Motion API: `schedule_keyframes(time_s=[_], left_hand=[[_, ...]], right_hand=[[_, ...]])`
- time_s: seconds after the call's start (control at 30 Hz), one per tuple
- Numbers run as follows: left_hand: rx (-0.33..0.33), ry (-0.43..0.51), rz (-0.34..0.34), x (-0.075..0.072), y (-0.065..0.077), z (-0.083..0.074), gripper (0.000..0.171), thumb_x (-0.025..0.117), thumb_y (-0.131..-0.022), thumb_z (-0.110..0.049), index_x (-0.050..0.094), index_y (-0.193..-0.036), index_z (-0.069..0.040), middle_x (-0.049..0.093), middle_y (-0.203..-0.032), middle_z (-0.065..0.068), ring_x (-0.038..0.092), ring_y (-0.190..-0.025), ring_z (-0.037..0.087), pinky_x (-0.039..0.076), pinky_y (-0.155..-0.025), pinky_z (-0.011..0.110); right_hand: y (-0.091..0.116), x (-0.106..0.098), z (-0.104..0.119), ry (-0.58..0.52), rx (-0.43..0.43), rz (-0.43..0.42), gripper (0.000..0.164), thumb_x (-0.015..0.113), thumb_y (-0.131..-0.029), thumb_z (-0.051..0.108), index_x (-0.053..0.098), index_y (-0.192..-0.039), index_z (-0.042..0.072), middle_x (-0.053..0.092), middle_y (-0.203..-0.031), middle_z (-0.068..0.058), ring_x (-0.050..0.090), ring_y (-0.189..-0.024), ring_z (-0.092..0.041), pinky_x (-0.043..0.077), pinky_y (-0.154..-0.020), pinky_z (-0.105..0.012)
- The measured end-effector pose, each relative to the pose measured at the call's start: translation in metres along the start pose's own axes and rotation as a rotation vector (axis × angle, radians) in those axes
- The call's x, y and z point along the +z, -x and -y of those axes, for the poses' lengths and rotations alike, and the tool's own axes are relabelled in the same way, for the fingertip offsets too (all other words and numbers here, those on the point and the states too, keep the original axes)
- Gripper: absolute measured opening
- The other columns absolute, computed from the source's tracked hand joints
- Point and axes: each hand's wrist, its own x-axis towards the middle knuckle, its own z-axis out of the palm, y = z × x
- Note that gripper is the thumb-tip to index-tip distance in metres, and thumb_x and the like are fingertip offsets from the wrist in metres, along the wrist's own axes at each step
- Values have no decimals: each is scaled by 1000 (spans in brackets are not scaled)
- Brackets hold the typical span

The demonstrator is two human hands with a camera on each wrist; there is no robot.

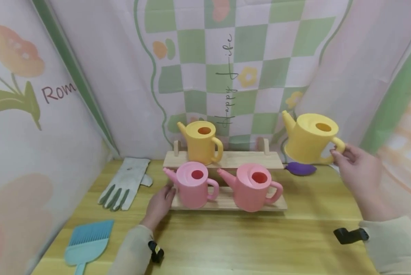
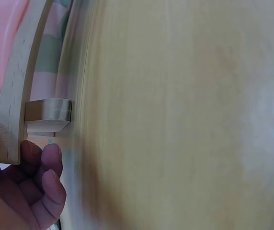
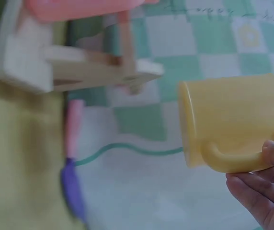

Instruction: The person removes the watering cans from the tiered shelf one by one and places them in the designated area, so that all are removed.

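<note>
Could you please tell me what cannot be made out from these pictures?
Handle end of the blue tool: head view, cut off by the bottom edge.
Handle of the purple tool: head view, hidden behind the wooden stand; right wrist view, only blurred.
Inside bottom of the yellow watering can in the right hand: head view, hidden by its walls.

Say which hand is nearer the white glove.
Left. The left hand grips the lower left end of the wooden shelf, just right of the white glove; the right hand is far across, beyond the shelf's right end, holding up a yellow watering can.
</note>
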Motion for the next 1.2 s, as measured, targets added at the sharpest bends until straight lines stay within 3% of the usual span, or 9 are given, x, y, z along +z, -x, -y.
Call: schedule_keyframes(time_s=[0.1,0.2,0.3,0.37,0.47,0.57,0.9,1.07,1.2], left_hand=[[3,-5,5,-2,1,-1,49,43,-104,-40,50,-143,-11,52,-141,16,49,-127,40,38,-105,57],[6,-6,7,-2,1,-1,49,43,-104,-40,49,-143,-11,52,-142,16,49,-127,40,38,-105,57],[2,-3,0,-1,0,1,50,43,-104,-41,49,-143,-12,52,-142,15,49,-127,39,38,-105,57],[-3,0,-4,0,0,2,50,43,-103,-42,50,-143,-12,52,-141,14,49,-127,39,39,-105,56],[7,-3,-9,1,-1,3,50,43,-103,-43,50,-142,-12,53,-140,15,50,-126,40,39,-104,57],[11,-5,-11,1,-1,2,50,44,-103,-42,50,-143,-13,53,-141,15,50,-126,40,39,-104,58],[18,-3,-3,3,-1,3,51,43,-103,-44,50,-142,-12,53,-141,15,50,-127,39,39,-104,57],[1,2,0,2,-2,4,52,43,-103,-45,49,-143,-13,52,-142,14,49,-128,39,38,-106,56],[-7,6,3,1,-2,4,53,41,-103,-47,49,-143,-13,52,-142,14,49,-127,40,38,-105,57]], right_hand=[[8,8,-20,72,-2,1,33,60,-97,19,62,-122,-3,72,-101,1,51,-66,23,47,-56,-6],[19,18,-40,188,18,17,40,57,-99,22,58,-125,-9,62,-114,-31,43,-63,26,45,-52,-8],[28,32,-58,255,46,48,41,56,-100,25,58,-125,-8,63,-113,-30,40,-62,25,43,-51,-11],[34,41,-68,260,62,61,39,56,-100,24,59,-123,-7,64,-112,-29,50,-63,16,44,-51,-13],[41,51,-80,244,58,71,34,56,-100,21,61,-117,-9,63,-111,-31,70,-73,-15,45,-50,-12],[45,57,-89,253,49,72,34,57,-100,20,62,-114,-10,63,-111,-33,67,-91,-45,43,-50,-11],[49,64,-112,257,47,91,32,62,-97,17,62,-115,-9,64,-110,-30,67,-92,-45,42,-55,-6],[42,60,-107,242,42,156,42,64,-96,26,58,-119,-9,61,-115,-34,64,-95,-46,54,-71,-36],[27,55,-70,244,-4,154,56,61,-97,38,52,-131,-6,54,-125,-37,54,-107,-53,45,-79,-63]])
